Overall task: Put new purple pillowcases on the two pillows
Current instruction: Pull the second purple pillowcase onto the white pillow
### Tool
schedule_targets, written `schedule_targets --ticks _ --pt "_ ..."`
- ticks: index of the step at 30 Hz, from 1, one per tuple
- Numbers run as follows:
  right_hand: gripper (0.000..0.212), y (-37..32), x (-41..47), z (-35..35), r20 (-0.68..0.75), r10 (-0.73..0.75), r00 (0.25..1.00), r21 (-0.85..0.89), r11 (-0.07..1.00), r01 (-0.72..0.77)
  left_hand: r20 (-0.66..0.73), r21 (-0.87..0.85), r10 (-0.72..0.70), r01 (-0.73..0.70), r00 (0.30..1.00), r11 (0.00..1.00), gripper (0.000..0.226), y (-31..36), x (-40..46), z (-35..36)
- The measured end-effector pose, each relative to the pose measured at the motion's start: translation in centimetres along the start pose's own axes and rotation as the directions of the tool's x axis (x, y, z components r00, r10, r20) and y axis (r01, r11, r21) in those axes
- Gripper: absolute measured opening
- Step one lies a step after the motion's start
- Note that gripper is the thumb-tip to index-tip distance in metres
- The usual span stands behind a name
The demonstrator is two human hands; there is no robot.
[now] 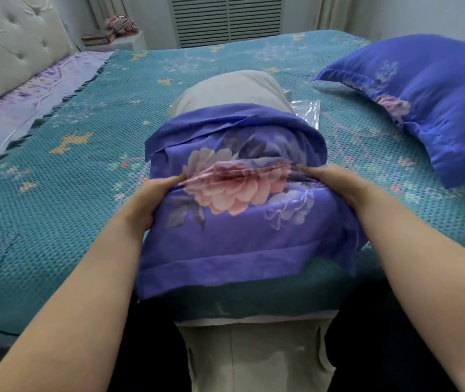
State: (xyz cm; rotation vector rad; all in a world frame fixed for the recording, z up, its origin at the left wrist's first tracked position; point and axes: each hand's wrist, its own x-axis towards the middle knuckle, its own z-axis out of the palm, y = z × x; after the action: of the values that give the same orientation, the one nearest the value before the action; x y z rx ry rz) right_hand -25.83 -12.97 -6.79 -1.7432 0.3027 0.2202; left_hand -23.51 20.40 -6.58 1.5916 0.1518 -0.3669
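While the purple pillowcase [242,199] sits about halfway up the beige pillow [234,90] near the front edge of the bed [55,165], the left hand [152,199] and right hand [336,185] each pinch its bunched cloth at a side, fingers curled into the folds. Thin and limp, the fabric will likely slide and wrinkle easily, while the soft, light pillow gives under pressure; gripping near the open hem on both sides looks the best way to draw it further along. A second pillow [429,100], already cased, lies at the right.
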Motion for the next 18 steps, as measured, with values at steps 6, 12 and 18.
schedule_targets --ticks 6,12,18 --pt "0.089 0.0 -1.0 -0.4 -0.139 0.132 0.982 -0.531 0.827 -0.186 -0.219 0.831 0.339 -0.008 0.915 0.557 0.056 -1.4 0.2 -0.8" --pt "0.065 0.7 -1.6 0.4 0.157 0.219 0.963 -0.022 0.976 -0.218 -0.182 0.969 0.589 0.04 0.787 0.246 0.029 -0.7 -4.1 3.7" --pt "0.037 -1.2 -4.0 2.0 0.25 0.089 0.964 0.353 0.919 -0.176 -0.112 0.739 0.229 -0.073 0.967 0.669 0.095 -1.0 -4.9 6.2"
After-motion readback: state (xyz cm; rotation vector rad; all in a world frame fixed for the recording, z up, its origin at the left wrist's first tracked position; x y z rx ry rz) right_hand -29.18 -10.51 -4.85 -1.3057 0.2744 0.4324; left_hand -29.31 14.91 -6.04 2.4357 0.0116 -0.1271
